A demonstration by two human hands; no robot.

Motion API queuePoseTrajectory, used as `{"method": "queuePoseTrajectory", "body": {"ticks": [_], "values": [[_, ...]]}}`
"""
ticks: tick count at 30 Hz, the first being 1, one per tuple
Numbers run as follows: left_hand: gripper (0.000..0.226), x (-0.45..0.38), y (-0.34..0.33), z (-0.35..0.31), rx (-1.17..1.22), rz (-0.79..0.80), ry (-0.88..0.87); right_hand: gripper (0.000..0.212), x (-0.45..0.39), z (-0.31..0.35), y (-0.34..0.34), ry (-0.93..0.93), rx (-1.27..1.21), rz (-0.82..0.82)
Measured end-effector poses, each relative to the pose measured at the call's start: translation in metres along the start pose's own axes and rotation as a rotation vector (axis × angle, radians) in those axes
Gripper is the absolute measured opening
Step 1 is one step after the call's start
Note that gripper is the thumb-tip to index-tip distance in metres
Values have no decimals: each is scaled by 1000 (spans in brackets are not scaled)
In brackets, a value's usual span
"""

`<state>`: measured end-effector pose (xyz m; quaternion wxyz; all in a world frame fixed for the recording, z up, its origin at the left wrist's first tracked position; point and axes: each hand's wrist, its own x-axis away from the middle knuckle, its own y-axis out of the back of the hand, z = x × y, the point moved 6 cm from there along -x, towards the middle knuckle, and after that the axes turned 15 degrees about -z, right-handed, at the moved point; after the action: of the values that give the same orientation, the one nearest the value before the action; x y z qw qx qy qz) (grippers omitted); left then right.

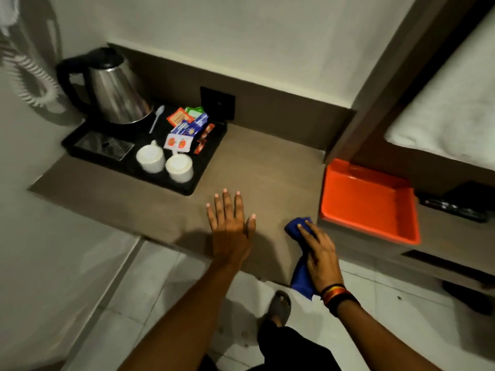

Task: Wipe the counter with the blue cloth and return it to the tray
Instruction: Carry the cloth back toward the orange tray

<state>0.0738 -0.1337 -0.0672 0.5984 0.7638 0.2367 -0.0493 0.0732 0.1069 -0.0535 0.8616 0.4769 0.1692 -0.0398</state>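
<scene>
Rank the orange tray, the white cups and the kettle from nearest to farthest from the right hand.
1. Orange tray, just beside the right hand.
2. White cups, on the black tray across the counter.
3. Kettle, far left corner.

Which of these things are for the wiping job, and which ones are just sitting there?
For the job:
- blue cloth, under the right hand
- counter
- orange tray, empty
- left hand, flat on the counter

Just sitting there:
- kettle
- black tray
- two white cups
- packets
- plastic spoon
</scene>
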Motion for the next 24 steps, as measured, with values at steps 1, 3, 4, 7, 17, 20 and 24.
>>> {"method": "queuePoseTrajectory", "body": {"ticks": [1,3,4,7,17,20,24], "values": [[69,-9,-2,-15,21,-25,-56,76,-15,-14,12,-57,-6,-73],[66,-25,-9,-41,54,-41,-124,75,-50,-45,36,-152,-4,-215],[66,-34,-14,-54,67,-32,-146,75,-69,-60,45,-184,8,-262],[68,-59,-31,-94,44,52,-223,69,-122,-105,50,-271,61,-288],[75,-106,-109,-164,47,135,-314,56,-207,-171,-47,-282,151,0],[79,-115,-112,-168,40,172,-289,60,-192,-185,-86,-313,271,243],[78,-134,-100,-160,39,118,-287,64,-193,-177,-73,-291,195,254]]}}
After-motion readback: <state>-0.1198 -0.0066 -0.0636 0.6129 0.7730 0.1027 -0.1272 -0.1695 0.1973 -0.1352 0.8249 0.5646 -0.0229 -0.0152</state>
